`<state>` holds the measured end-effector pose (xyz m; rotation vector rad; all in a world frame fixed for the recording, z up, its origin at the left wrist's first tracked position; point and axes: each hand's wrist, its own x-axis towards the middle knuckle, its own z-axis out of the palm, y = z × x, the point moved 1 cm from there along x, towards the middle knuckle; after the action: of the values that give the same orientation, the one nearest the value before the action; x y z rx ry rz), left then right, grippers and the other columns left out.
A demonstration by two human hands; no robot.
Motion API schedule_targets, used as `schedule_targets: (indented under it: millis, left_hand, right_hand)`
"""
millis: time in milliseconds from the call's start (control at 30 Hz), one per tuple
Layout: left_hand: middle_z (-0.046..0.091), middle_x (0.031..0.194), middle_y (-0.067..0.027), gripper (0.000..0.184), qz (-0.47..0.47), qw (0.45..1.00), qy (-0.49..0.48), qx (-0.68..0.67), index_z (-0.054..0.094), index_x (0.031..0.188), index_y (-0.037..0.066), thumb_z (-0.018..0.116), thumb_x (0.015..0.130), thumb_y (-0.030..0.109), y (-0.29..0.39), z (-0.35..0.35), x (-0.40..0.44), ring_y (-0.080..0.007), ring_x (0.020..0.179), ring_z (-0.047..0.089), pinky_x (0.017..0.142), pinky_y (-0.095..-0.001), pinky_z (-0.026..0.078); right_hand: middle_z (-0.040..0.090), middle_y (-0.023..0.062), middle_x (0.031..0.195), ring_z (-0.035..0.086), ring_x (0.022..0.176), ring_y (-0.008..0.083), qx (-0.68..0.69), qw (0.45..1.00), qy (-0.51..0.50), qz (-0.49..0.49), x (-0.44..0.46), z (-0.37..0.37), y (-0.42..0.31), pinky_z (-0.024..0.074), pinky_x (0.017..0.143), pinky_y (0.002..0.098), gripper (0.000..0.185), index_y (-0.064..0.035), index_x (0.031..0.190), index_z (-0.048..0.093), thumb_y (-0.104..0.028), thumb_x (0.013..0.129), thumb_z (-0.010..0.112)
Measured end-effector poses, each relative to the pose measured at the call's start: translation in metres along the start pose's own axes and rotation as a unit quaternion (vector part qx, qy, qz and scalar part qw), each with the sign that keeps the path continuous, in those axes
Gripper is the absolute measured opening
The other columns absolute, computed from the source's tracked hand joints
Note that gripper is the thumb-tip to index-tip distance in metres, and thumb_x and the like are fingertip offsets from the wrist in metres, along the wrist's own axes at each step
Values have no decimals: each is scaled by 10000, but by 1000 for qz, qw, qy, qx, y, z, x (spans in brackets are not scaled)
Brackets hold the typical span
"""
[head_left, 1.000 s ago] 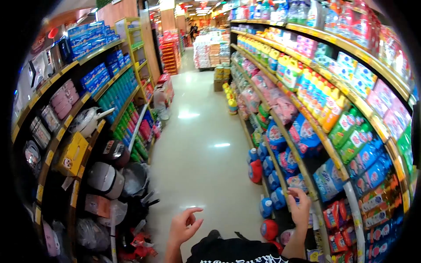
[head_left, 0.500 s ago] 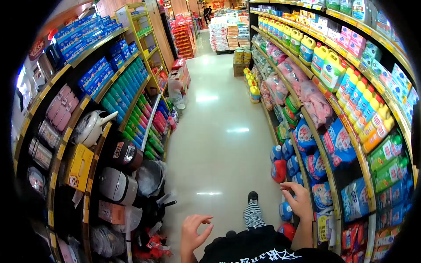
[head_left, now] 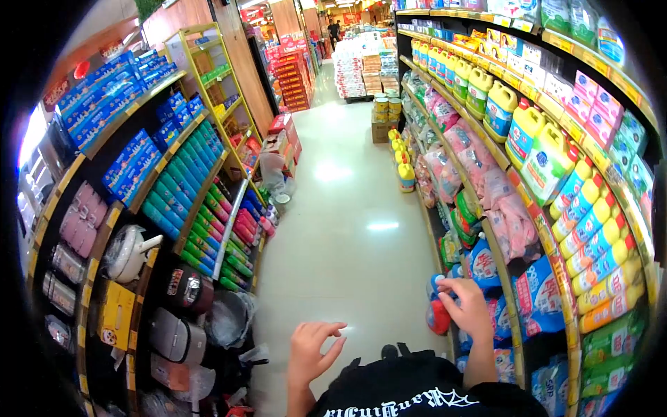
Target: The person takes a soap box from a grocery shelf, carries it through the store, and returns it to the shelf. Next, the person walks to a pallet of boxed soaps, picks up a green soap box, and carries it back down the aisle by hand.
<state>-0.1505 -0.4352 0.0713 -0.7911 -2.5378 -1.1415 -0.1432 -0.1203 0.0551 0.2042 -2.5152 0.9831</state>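
Beside the foot of the right-hand shelves, a squat red plastic bottle (head_left: pixel 439 318) stands near a blue-topped plastic bottle (head_left: pixel 435 283), both partly covered from view by the bare right hand (head_left: pixel 469 311); whether skin meets plastic cannot be told. That hand's thumb and forefinger are curved with a modest gap, and nothing shows between them. Over the floor, the bare left hand (head_left: pixel 313 353) is empty, thumb well apart from its bent fingers. Large yellow plastic jugs with white labels (head_left: pixel 549 163) line a shelf next to slimmer yellow bottles with red caps (head_left: pixel 583 240), their contents hidden by opaque walls. Pink bundles in clear plastic wrap (head_left: pixel 511 215) fill a lower tier. Farther along, gold-coloured cans (head_left: pixel 387 109) sit on a brown cardboard box (head_left: pixel 384 132). To the left, clear plastic film (head_left: pixel 229 318) covers a dark round pan, and a yellow carton with an animal-face picture (head_left: pixel 117 316) rests on its shelf. Compared with half a second ago, the jugs look nearer, the red bottle now overlaps the right hand, and the striped trouser leg has left view. Glossy pale flooring (head_left: pixel 340 243) reflects ceiling lights, running toward stacked white packages (head_left: pixel 349 66) and a distant person (head_left: pixel 334 31).
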Motion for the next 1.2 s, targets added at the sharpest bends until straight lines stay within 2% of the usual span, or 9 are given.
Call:
schedule_targets:
  millis: [133, 267, 367, 600, 667, 800, 867, 1000, 1200]
  left_hand:
    - [663, 802, -48, 199, -38, 998, -30, -49, 665, 965, 83, 672, 769, 114, -23, 33, 29, -234, 772, 624, 727, -352, 446]
    - [658, 810, -12, 216, -49, 992, -104, -49, 656, 1006, 118, 660, 804, 195, -49, 52, 66, -193, 784, 623, 752, -332, 430]
    - [658, 808, -11, 205, -30, 992, -111, -54, 655, 999, 122, 653, 814, 209, -72, 64, 104, -190, 783, 623, 754, -337, 431]
    - [656, 810, -17, 201, 28, 989, -125, -73, 652, 997, 121, 649, 821, 219, -142, 63, 216, -202, 796, 623, 749, -337, 432]
    - [666, 810, -42, 208, 58, 989, -123, -58, 653, 1001, 102, 664, 798, 151, -159, 53, 250, -223, 785, 633, 725, -346, 438]
    - [664, 802, -47, 207, 75, 993, -71, -59, 656, 987, 104, 672, 783, 132, -203, 28, 311, -232, 771, 631, 721, -351, 441]
    - [663, 799, -45, 208, 76, 993, -74, -48, 655, 980, 99, 673, 775, 124, -222, 21, 333, -237, 762, 628, 719, -357, 445]
    - [654, 792, -28, 204, 75, 990, -114, -38, 653, 981, 111, 671, 782, 150, -248, 24, 360, -224, 762, 615, 718, -355, 437]
    - [651, 796, -13, 197, 16, 995, -89, -52, 658, 978, 114, 667, 787, 161, -290, 38, 387, -213, 776, 613, 732, -345, 430]
  right_hand:
    - [671, 107, 873, 630, 812, 262, 36, 997, -30, 57, 16, 0, 32, 447, 762, 357, 188, -28, 983, 635, -121, 821, 616]
    - [673, 109, 849, 638, 793, 256, 7, 994, -30, 104, 27, 8, 66, 450, 757, 351, 192, -23, 980, 638, -120, 815, 627]
    - [673, 114, 856, 643, 791, 247, 31, 985, -29, 167, 45, 16, 81, 459, 759, 348, 196, -20, 988, 638, -114, 817, 632]
    - [668, 114, 874, 636, 812, 253, 5, 983, 26, 182, 131, 48, 99, 464, 767, 346, 209, -14, 1006, 635, -98, 815, 632]
    - [670, 114, 880, 636, 814, 255, -8, 980, 40, 195, 164, 55, 92, 463, 779, 342, 213, -15, 1015, 635, -87, 815, 626]
    - [668, 118, 870, 635, 810, 255, 20, 981, 88, 173, 234, 80, 96, 459, 768, 345, 219, -17, 1012, 631, -107, 813, 632]
    - [666, 117, 877, 632, 826, 252, -87, 987, 43, 129, 261, 93, 92, 457, 780, 345, 225, -21, 1011, 631, -122, 810, 637]
    - [671, 93, 882, 636, 842, 249, 17, 988, 4, 156, 298, 122, 96, 454, 771, 354, 213, -33, 1004, 631, -142, 821, 627]
    - [665, 107, 870, 631, 839, 269, -16, 983, -71, 170, 351, 149, 144, 449, 775, 362, 221, -35, 1008, 626, -185, 847, 606]
